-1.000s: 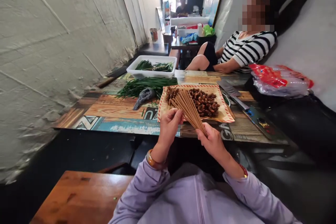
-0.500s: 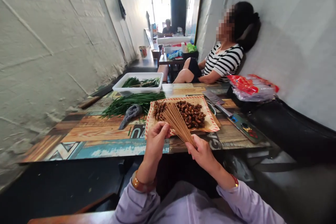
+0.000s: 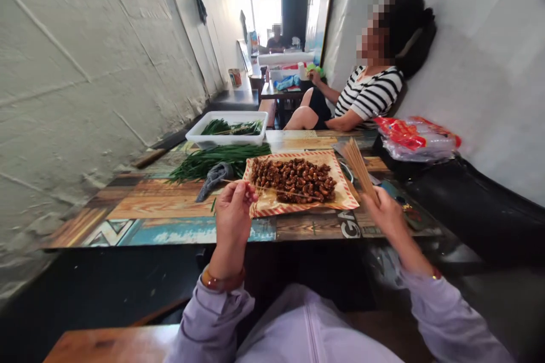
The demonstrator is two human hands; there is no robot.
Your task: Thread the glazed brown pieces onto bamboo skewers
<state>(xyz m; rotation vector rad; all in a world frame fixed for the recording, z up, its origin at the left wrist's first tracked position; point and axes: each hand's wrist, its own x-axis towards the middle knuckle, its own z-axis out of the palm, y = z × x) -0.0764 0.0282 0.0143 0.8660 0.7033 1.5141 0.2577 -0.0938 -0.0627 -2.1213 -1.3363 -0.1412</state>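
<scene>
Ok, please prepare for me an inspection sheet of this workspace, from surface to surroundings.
Surface: patchwork-print table.
Work things: glossy brown pieces on striped-edged paper; thin stick; stick bundle.
Clutter: grey cloth, loose green stalks, white tub holding more greens.
Hands: left hand pinches the thin stick; right hand grips the stick bundle.
Cables: none certain; white loop beside the paper is unclear.
Surroundings: seated person in striped top, red-and-clear plastic packs, rough walls.

this looks like a small eatery, with a printed table (image 3: 147, 208), a back table (image 3: 269, 92) and skewers (image 3: 359, 167).
</scene>
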